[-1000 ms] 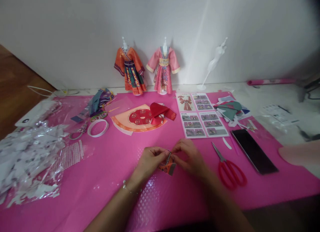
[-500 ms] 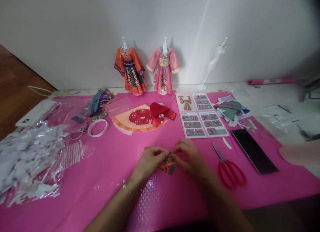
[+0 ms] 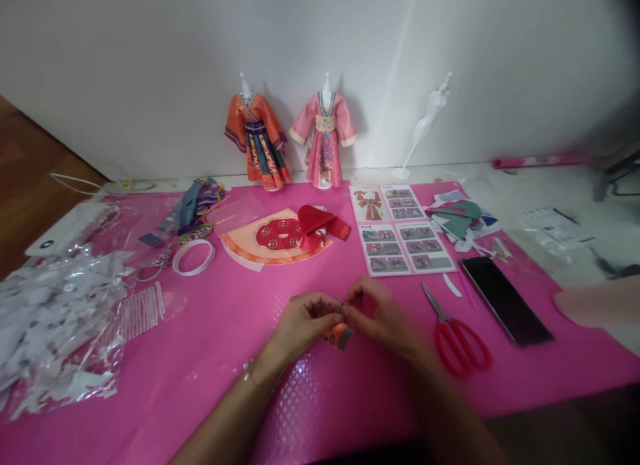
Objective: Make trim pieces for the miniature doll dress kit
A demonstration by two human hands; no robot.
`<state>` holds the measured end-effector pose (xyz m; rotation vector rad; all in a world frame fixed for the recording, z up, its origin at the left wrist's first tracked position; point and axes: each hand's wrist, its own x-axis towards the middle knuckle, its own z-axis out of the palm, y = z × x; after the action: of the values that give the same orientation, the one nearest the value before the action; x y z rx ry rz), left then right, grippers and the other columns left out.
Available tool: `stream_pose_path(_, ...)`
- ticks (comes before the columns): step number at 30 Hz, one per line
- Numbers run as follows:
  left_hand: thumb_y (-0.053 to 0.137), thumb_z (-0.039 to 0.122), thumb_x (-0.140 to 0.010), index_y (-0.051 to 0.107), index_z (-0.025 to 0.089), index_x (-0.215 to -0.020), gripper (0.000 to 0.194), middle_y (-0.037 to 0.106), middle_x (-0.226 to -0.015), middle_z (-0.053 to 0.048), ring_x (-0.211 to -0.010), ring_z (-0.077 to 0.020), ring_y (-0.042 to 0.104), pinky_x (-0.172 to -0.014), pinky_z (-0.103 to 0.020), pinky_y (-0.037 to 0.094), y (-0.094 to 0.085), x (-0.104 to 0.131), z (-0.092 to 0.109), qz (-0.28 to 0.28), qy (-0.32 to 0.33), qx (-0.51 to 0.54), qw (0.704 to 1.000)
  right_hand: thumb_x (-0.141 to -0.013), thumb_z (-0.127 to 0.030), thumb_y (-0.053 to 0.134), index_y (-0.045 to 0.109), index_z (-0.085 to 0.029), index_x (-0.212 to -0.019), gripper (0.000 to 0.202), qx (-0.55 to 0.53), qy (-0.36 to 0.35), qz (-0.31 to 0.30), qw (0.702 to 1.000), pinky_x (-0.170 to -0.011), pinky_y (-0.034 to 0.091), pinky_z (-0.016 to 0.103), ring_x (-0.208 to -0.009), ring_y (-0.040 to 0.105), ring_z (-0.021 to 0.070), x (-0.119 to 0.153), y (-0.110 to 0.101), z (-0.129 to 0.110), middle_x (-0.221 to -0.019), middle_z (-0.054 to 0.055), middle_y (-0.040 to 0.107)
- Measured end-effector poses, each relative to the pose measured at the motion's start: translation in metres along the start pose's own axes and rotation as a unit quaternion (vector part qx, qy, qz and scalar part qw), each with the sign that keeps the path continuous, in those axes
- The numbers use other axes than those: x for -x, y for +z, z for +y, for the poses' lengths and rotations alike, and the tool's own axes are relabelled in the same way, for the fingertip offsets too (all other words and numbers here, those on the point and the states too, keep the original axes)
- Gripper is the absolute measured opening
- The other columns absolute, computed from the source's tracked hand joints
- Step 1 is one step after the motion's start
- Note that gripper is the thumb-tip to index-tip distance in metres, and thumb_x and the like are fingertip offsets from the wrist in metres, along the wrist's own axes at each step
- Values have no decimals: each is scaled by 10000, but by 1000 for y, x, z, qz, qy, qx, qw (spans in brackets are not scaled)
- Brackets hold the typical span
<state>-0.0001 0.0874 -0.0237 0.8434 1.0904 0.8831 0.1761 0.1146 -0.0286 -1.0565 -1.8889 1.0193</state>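
Both my hands meet over the middle of the pink mat (image 3: 210, 358). My left hand (image 3: 300, 323) and my right hand (image 3: 381, 313) pinch a small orange-red patterned fabric piece (image 3: 339, 333) with a thin bead trim along its top edge. The piece hangs just above the mat between my fingertips. Most of it is hidden by my fingers.
Red scissors (image 3: 457, 341) and a dark phone (image 3: 505, 299) lie right of my hands. An instruction sheet (image 3: 400, 231), a red and peach fabric fan (image 3: 280, 237), a tape ring (image 3: 194, 257), clear plastic wrappers (image 3: 55, 318) and two dressed doll stands (image 3: 257, 141) surround them.
My hands have drawn a little closer together on the fabric piece. The view has shifted slightly upward.
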Motion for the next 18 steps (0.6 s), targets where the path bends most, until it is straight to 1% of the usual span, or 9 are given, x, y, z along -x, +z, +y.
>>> stream_pose_path(2, 786, 293, -636, 678, 121, -761, 238, 723, -680, -38, -567, -138, 650, -557, -244, 511, -1, 0, 0, -7, 12, -2, 1000, -822, -229, 614, 594, -195, -864, 57, -45, 12, 3, 999, -701, 462, 286, -764, 577, 157, 1, -2, 1, -807, 16, 604)
stream_pose_path(4, 763, 291, -675, 667, 126, -768, 212, 731, -693, -41, -568, -150, 664, -554, -253, 519, -1, 2, 2, -26, 25, 3, 999, -852, -215, 565, 622, -200, -972, 133, -80, 12, 3, 997, -838, 473, 324, -916, 605, 179, 1, -4, 2, -948, 46, 646)
stream_pose_path(6, 740, 296, -709, 652, 129, -777, 201, 736, -696, -47, -558, -164, 673, -555, -270, 525, -1, 4, 4, -51, 31, 2, 998, -879, -184, 503, 626, -216, -1101, 255, -99, 2, -17, 995, -983, 419, 358, -1106, 573, 190, 1, -5, 3, -1143, 66, 647)
stream_pose_path(8, 724, 304, -731, 649, 128, -786, 199, 738, -696, -54, -557, -171, 678, -558, -277, 527, -2, 5, 5, -66, 33, -8, 997, -902, -179, 464, 607, -230, -1191, 327, -106, -6, -48, 993, -1045, 372, 363, -1210, 523, 186, 1, -4, 3, -1264, 66, 612)
stream_pose_path(10, 722, 308, -731, 664, 125, -791, 201, 736, -689, -52, -566, -170, 680, -563, -274, 528, -3, 6, 6, -63, 31, -22, 997, -916, -212, 460, 625, -220, -1158, 293, -93, -7, -79, 993, -997, 408, 355, -1154, 555, 190, 0, -2, 1, -1206, 71, 637)
stream_pose_path(12, 744, 307, -700, 685, 122, -788, 213, 730, -676, -42, -565, -159, 672, -564, -264, 529, -4, 6, 7, -43, 23, -37, 998, -924, -265, 468, 651, -200, -978, 202, -64, 12, -93, 994, -867, 465, 340, -968, 614, 192, -1, -1, 0, -997, 67, 676)
stream_pose_path(14, 767, 316, -668, 700, 119, -776, 234, 724, -663, -37, -558, -150, 662, -559, -254, 525, -6, 5, 8, -25, 10, -51, 998, -932, -328, 471, 596, -198, -815, 214, -48, 44, -95, 993, -738, 476, 317, -792, 612, 181, -1, 0, -2, -801, 41, 651)
stream_pose_path(16, 783, 335, -650, 707, 118, -779, 264, 725, -662, -37, -557, -150, 662, -558, -249, 521, -8, 4, 8, -21, -1, -55, 998, -939, -380, 469, 536, -203, -769, 254, -58, 75, -98, 991, -673, 467, 294, -716, 601, 169, -1, -1, -3, -729, 23, 629)
stream_pose_path(18, 790, 361, -651, 712, 116, -815, 305, 736, -689, -48, -575, -159, 674, -571, -254, 524, -9, 4, 8, -33, -13, -52, 998, -941, -417, 471, 524, -202, -786, 270, -78, 90, -112, 986, -651, 461, 278, -694, 601, 160, 0, -2, -4, -723, 16, 627)
